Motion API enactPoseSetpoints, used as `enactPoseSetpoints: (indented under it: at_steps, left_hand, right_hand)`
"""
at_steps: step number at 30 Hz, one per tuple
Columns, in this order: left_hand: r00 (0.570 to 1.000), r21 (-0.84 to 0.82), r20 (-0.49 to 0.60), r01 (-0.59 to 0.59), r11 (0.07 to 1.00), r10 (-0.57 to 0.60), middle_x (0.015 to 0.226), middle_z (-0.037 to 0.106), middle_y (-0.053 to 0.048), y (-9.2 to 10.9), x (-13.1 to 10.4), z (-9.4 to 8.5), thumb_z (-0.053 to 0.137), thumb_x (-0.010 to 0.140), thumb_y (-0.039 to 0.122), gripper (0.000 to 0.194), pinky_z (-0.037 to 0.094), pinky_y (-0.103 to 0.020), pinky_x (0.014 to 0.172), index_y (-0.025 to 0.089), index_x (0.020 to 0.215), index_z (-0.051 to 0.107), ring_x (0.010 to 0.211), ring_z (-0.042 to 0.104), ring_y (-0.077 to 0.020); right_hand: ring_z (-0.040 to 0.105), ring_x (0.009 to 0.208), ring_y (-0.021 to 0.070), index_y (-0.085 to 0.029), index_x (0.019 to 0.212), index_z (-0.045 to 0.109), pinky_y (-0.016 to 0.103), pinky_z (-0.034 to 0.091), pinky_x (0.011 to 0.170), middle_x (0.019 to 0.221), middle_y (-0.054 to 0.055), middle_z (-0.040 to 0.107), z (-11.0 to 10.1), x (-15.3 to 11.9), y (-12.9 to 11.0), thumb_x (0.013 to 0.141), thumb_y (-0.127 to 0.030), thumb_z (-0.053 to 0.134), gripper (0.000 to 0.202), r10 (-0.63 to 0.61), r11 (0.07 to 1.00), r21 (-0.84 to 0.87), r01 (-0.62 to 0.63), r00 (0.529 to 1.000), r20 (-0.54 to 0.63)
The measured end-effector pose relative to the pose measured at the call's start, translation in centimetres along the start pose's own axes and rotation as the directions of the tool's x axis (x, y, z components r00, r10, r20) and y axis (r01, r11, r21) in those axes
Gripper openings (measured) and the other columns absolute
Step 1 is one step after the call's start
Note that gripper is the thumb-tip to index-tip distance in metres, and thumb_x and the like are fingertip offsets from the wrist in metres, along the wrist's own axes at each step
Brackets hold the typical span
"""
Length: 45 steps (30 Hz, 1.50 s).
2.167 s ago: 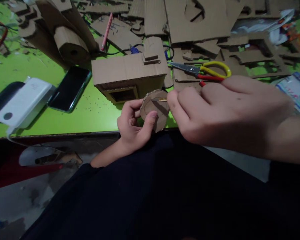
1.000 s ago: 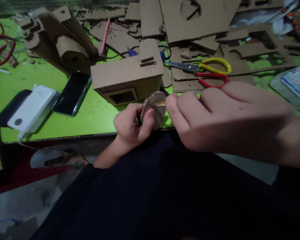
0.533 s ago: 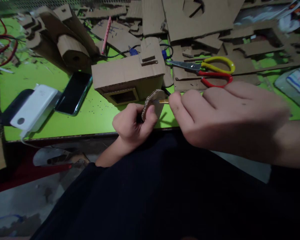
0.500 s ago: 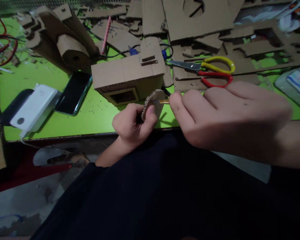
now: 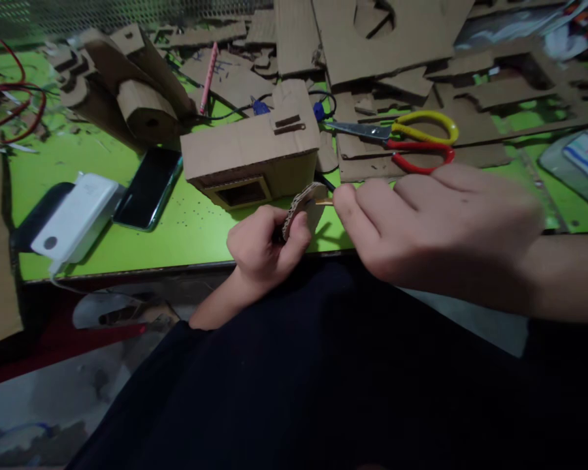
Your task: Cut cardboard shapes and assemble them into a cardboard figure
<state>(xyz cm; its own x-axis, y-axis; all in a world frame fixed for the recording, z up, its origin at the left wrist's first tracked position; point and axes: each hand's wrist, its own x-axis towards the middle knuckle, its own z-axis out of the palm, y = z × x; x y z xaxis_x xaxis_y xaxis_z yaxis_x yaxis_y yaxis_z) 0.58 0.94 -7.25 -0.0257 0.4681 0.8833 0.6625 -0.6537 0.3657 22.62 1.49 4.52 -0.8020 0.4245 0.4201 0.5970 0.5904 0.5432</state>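
My left hand is closed on a small round cardboard disc, its thumb pressed to the face and its corrugated edge showing. The disc is tilted up over the front edge of the table. My right hand makes a fist around a thin tan stick, most of which is hidden by the fingers. The stick's visible end meets the face of the disc near its middle; I cannot tell whether it goes through. Just behind the hands stands a cardboard box with a framed opening and slots on top.
Scissors with yellow and red handles lie on cardboard pieces behind my right hand. A phone and a white power bank lie to the left. Cardboard tubes, a pink pencil-like stick and cardboard scraps fill the back.
The whole view has shifted slightly, with the table's things appearing a little lower. Both hands keep their hold on the disc and the stick, which stay together with little visible change.
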Motion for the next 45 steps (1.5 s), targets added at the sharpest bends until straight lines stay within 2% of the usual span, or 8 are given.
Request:
enactPoseSetpoints:
  at_steps: [4, 9, 17, 23, 29, 35, 40, 45]
  left_hand:
    - [1.000, 0.003, 0.021, -0.009, 1.000, 0.009, 0.065, 0.056, 0.008, 0.0, 0.1, -0.2, 0.079, 0.111, 0.030, 0.026, 0.031, -0.028, 0.055, 0.023, 0.092, 0.062, 0.054, 0.045, -0.0080]
    - [1.000, 0.042, 0.007, 0.011, 0.999, -0.012, 0.064, 0.056, 0.006, 0.0, -0.1, -0.2, 0.073, 0.115, 0.039, 0.032, 0.032, -0.029, 0.053, 0.024, 0.089, 0.062, 0.053, 0.048, -0.0095]
    - [0.993, -0.057, 0.090, -0.076, 0.995, 0.081, 0.075, 0.067, 0.003, -0.4, 0.0, -0.3, 0.070, 0.116, 0.038, 0.024, 0.034, -0.028, 0.054, 0.024, 0.098, 0.063, 0.058, 0.054, -0.0097]
    - [0.996, -0.103, 0.092, 0.006, 0.995, 0.004, 0.070, 0.054, 0.006, 0.5, 1.2, -0.9, 0.075, 0.106, 0.025, 0.025, 0.031, -0.029, 0.056, 0.025, 0.093, 0.054, 0.057, 0.044, -0.0091]
    - [0.976, 0.061, 0.199, -0.100, 0.993, 0.086, 0.065, 0.044, 0.004, 0.6, 3.3, -1.8, 0.076, 0.112, 0.030, 0.038, 0.024, -0.038, 0.058, 0.025, 0.083, 0.052, 0.056, 0.037, -0.0122]
    - [0.991, 0.120, 0.112, -0.084, 0.989, 0.071, 0.063, 0.044, 0.004, -0.1, 2.4, -1.7, 0.075, 0.112, 0.040, 0.045, 0.026, -0.035, 0.060, 0.023, 0.076, 0.053, 0.056, 0.033, -0.0112]
    - [0.989, 0.085, 0.129, -0.082, 0.993, 0.071, 0.066, 0.048, 0.004, -0.3, 2.2, -1.4, 0.071, 0.115, 0.037, 0.036, 0.028, -0.033, 0.060, 0.024, 0.084, 0.059, 0.056, 0.036, -0.0114]
    - [0.989, 0.000, 0.141, -0.045, 0.999, 0.045, 0.069, 0.048, 0.005, -0.4, 1.7, -0.6, 0.070, 0.116, 0.030, 0.032, 0.028, -0.033, 0.061, 0.024, 0.089, 0.055, 0.057, 0.037, -0.0109]
  right_hand:
    - [0.020, 0.068, 0.0177, -0.022, 0.077, 0.061, 0.039, 0.020, 0.064, 0.065, -0.003, 0.036, -0.6, 0.3, 0.5, 0.122, -0.024, 0.053, 0.046, 0.098, 0.970, 0.204, -0.128, 0.983, 0.154]
    - [0.018, 0.067, 0.0171, -0.023, 0.069, 0.055, 0.035, 0.020, 0.057, 0.063, -0.003, 0.031, -1.3, 0.6, 1.0, 0.118, -0.030, 0.062, 0.050, 0.060, 0.988, 0.133, -0.076, 0.991, 0.121]
    - [0.022, 0.064, 0.0163, -0.021, 0.076, 0.063, 0.039, 0.020, 0.065, 0.063, -0.002, 0.037, -0.9, 0.0, -0.2, 0.120, -0.025, 0.053, 0.046, 0.166, 0.944, 0.252, -0.214, 0.966, 0.197]
    - [0.016, 0.066, 0.0171, -0.021, 0.075, 0.062, 0.040, 0.018, 0.063, 0.065, -0.003, 0.032, -0.9, 1.3, 0.3, 0.123, -0.024, 0.049, 0.050, 0.063, 0.967, 0.228, -0.115, 0.972, 0.225]
    - [0.012, 0.062, 0.0145, -0.020, 0.075, 0.063, 0.038, 0.016, 0.060, 0.064, -0.005, 0.021, -2.5, 3.1, 1.9, 0.123, -0.023, 0.050, 0.050, -0.033, 0.953, 0.298, -0.055, 0.959, 0.283]
    - [0.012, 0.059, 0.0146, -0.021, 0.071, 0.059, 0.031, 0.018, 0.048, 0.063, -0.005, 0.019, -3.0, 2.8, 2.6, 0.124, -0.028, 0.045, 0.056, -0.097, 0.978, 0.206, 0.037, 0.952, 0.290]
    - [0.015, 0.060, 0.0166, -0.022, 0.070, 0.059, 0.035, 0.019, 0.052, 0.060, -0.003, 0.032, -3.1, 1.6, 2.4, 0.122, -0.023, 0.047, 0.053, -0.022, 0.985, 0.169, -0.015, 0.977, 0.214]
    - [0.024, 0.064, 0.0179, -0.020, 0.082, 0.070, 0.035, 0.023, 0.057, 0.064, -0.002, 0.044, -1.5, 1.0, 1.2, 0.120, -0.016, 0.049, 0.043, 0.001, 0.997, 0.081, -0.016, 0.983, 0.182]
